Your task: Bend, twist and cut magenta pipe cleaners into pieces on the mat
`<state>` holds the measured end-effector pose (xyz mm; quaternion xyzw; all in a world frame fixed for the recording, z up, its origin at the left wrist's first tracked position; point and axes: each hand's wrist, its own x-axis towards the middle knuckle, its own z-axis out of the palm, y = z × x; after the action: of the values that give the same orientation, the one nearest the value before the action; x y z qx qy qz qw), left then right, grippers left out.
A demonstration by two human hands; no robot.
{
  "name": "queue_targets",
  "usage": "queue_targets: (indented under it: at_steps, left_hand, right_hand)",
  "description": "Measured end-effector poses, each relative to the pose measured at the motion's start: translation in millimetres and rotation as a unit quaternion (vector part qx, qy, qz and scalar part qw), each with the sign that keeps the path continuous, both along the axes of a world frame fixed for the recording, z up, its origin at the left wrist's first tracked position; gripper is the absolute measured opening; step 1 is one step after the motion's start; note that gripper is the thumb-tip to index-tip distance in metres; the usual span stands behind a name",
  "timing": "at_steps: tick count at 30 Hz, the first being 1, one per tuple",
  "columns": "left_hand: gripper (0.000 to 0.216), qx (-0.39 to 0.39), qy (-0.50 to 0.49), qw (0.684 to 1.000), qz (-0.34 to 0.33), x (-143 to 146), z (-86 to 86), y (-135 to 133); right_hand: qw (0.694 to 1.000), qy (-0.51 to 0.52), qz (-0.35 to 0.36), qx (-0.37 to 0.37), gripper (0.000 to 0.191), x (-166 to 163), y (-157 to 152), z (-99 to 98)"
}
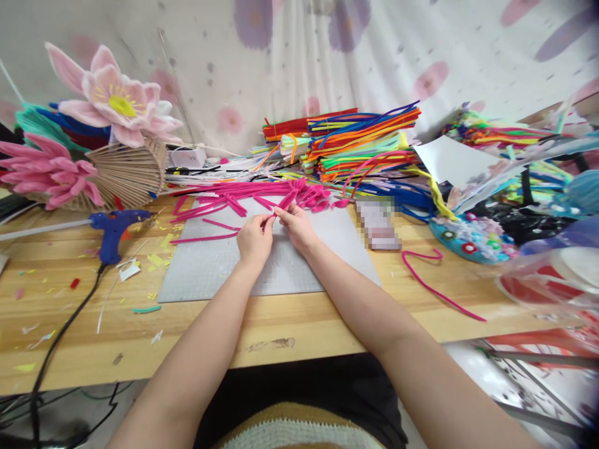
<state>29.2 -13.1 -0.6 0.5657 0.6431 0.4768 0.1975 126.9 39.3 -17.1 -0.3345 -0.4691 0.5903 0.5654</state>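
Forearms (206, 330) between glue gun (110, 238) and pink stem (440, 294)

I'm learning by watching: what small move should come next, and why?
Perhaps a small twist of the bright-pink fuzzy craft stem: the left hand and right hand both pinch it, close together, and bright-pink leaf-shaped fuzzy pieces lie beyond.

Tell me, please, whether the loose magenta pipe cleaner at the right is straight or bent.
Bent: the magenta pipe cleaner curves into a hook at its far end.
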Motion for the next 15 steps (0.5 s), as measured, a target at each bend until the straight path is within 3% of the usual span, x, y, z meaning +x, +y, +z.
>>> queue_targets:
  at_steps: [3, 6, 8, 10, 15]
  left_hand:
    - [0.010, -0.093, -0.226, 0.968, -0.056, 0, 3.8, 2]
    - [0.011, -0.219, -0.427, 0.869, -0.123, -6, 10.2, 2]
    - [0.009, -0.264, -0.469, 0.829, -0.156, -11, 13.1, 2]
    - [0.006, -0.251, -0.459, 0.838, -0.154, -13, 13.3, 2]
    - [0.012, -0.130, -0.379, 0.909, -0.113, -9, 4.5, 3]
  right_hand:
    - [0.999, -0.009, 0.052, -0.006, 0.028, 5, 1, -0.5]
    - [0.995, -0.013, 0.103, -0.014, 0.028, 8, 1, -0.6]
    - [0.993, -0.014, 0.113, -0.018, 0.028, 9, 0, -0.9]
    - [0.995, -0.017, 0.098, -0.020, 0.029, 9, -1, -1.3]
    - [0.998, -0.037, 0.039, -0.017, 0.030, 6, -1, -1.4]
